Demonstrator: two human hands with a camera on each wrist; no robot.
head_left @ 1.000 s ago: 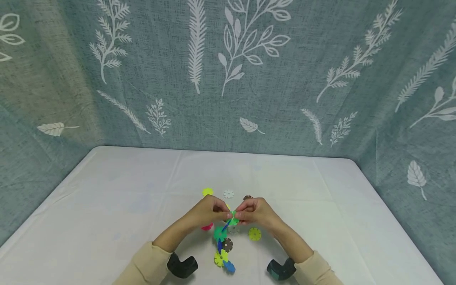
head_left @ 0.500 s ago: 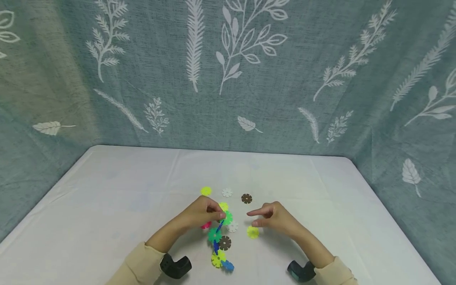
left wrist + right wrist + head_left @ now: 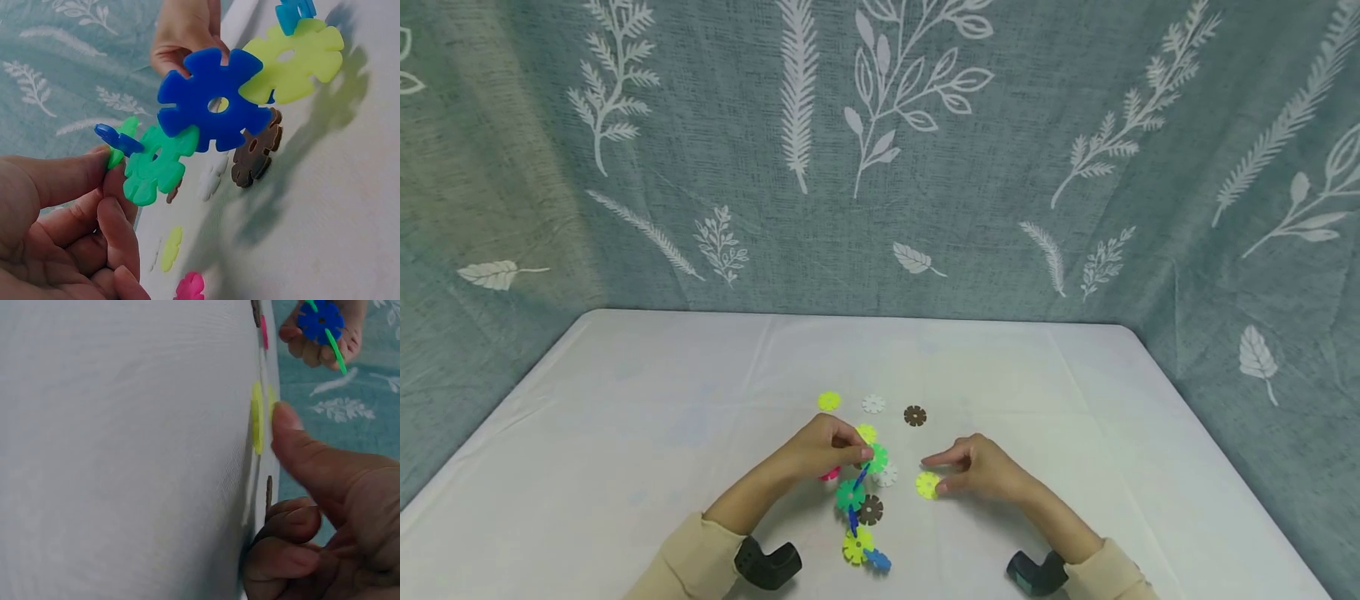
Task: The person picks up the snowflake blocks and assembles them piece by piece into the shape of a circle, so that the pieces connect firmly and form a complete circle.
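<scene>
My left hand [image 3: 827, 442] pinches a bright green notched disc [image 3: 878, 459] at the top end of a chain of slotted-together discs. Below it in the chain come a thin dark blue disc, a teal-green disc [image 3: 850, 495], another dark blue disc [image 3: 200, 115], a yellow-green disc [image 3: 856, 547] and a lighter blue disc [image 3: 878, 561]. My right hand [image 3: 988, 472] is low over the cloth, index finger stretched out and thumb spread. Its thumb tip is at the edge of a loose yellow disc [image 3: 927, 485]; whether it touches is unclear.
Loose notched discs lie around: yellow [image 3: 829, 401], white [image 3: 873, 404], brown [image 3: 915, 415], another yellow [image 3: 867, 432], white [image 3: 887, 475], brown [image 3: 870, 510] and a partly covered pink one [image 3: 830, 474]. A white cloth [image 3: 1037, 392] covers the table; a leaf-patterned curtain [image 3: 737, 125] hangs behind.
My right hand has let go of the bright green disc, moved off to the right and come down by the loose yellow disc. My left hand still holds the chain, slightly further left.
</scene>
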